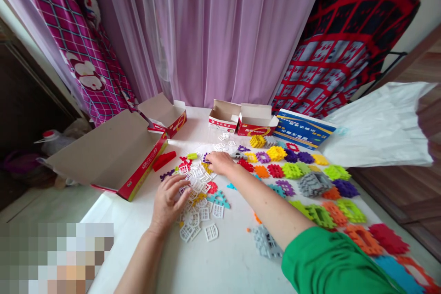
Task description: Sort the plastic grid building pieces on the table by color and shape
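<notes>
At the far left, a pink checked curtain (pixel 64 23) hangs beside a plain purple curtain (pixel 223 23). A large open box (pixel 143 170) with a red and yellow side lies at the table's left edge, and a smaller open box (pixel 177 124) stands behind it. A long red piece (pixel 164 161) lies to the right of the large box.

Next comes the left hand (pixel 170 195), loosely spread with the thumb apart from the fingers, at the left side of a loose pile of white window pieces (pixel 198 183). Its grip looks slack; whether the fingertips touch the pieces, I cannot tell. A turquoise triangle (pixel 219 199) lies at the right side of the pile.

The right hand (pixel 220 163) reaches to the far side of the pile, fingertips at a small purple piece (pixel 206 158); I cannot tell whether it grasps it. Behind this hand stand two small open boxes (pixel 257 128).

Further right, coloured blocks (pixel 275 171) cover the table (pixel 234 262) in rough rows, with a blue box (pixel 303 129) behind them and a white bag (pixel 379 124) at the far right.
</notes>
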Motion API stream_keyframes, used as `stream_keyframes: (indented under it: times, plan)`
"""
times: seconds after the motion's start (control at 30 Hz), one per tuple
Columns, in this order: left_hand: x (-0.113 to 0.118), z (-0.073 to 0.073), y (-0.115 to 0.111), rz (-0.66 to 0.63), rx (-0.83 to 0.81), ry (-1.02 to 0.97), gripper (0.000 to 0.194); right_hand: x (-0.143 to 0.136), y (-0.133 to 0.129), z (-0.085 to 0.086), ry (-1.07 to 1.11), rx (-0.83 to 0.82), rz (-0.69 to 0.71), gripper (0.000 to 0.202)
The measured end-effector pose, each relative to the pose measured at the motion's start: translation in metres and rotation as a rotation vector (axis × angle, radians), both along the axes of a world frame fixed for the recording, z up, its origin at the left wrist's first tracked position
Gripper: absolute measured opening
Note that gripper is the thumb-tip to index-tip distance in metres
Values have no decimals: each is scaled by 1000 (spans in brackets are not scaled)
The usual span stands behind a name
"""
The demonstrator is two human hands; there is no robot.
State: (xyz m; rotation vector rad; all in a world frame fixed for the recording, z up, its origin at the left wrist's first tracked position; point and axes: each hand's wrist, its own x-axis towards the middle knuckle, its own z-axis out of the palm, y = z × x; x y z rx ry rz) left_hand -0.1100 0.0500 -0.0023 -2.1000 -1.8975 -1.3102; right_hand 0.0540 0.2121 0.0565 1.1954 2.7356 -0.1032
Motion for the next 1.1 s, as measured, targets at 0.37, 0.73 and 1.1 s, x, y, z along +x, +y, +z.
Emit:
stream_keyframes:
  times: [0.37,0.73,1.1]
  plan:
    - [11,2,-2,-105,-209,269,22,3,4,17,-74,39,29,39]
    - [15,1,-1,-38,-122,337,22,55,3,28,328,-145,-224,58]
    - [11,-4,1,-15,-154,287,29,105,-61,17,214,-443,-503,17]
